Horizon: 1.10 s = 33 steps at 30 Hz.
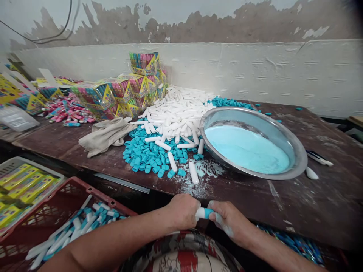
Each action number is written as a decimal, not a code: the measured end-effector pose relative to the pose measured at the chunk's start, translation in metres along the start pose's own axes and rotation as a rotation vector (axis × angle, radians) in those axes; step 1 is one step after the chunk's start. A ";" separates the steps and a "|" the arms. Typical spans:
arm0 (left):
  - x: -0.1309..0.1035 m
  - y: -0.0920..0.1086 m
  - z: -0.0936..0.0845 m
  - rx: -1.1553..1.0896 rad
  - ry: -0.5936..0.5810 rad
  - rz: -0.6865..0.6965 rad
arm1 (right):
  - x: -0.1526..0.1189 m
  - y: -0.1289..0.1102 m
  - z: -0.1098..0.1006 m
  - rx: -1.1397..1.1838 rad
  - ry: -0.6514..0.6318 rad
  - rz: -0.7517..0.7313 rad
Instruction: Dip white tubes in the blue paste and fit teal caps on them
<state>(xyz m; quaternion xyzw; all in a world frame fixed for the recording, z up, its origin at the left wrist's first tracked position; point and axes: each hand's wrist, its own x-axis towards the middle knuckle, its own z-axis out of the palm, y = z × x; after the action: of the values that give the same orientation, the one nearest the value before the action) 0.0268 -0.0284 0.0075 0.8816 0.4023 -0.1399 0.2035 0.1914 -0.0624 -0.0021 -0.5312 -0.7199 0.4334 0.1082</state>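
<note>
Close to my body, at the table's front edge, my left hand [183, 211] is closed around a white plastic tube [200, 212]. The fingers of my right hand [228, 219] pinch the blue cap [208, 213] on the tube's other end. Pale powder coats the fingertips of both hands. Just beyond them, a loose white tube [193, 173] lies on spilled powder. Farther back is a heap of white tubes [181, 109], partly over a pile of blue caps [150, 155]. A metal basin [300, 158] of light blue powder stands at the right.
A cloth glove [106, 136] lies left of the caps. Behind it are stacked display boxes [113, 90] and pink tubes [68, 107]. A red crate [87, 185] with capped tubes sits low left, beside a pale basket [58, 173]. A white scoop [312, 173] and a cutter [320, 158] lie right.
</note>
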 end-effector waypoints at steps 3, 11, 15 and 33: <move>0.001 -0.001 0.000 -0.006 0.039 -0.017 | 0.001 0.003 0.004 0.025 0.070 -0.036; 0.008 -0.010 -0.002 -0.180 0.010 0.023 | -0.002 -0.003 -0.013 -0.302 0.098 -0.160; 0.006 -0.015 -0.004 -0.278 -0.096 0.150 | -0.015 -0.005 -0.011 -0.824 0.229 -0.468; -0.004 -0.004 0.005 -0.581 -0.359 0.080 | -0.021 -0.022 -0.017 -1.202 0.129 -0.728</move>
<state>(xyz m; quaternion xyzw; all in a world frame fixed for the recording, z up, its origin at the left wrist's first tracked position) 0.0207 -0.0312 0.0044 0.7632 0.3480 -0.1644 0.5190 0.1954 -0.0731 0.0303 -0.2490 -0.9587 -0.1355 -0.0232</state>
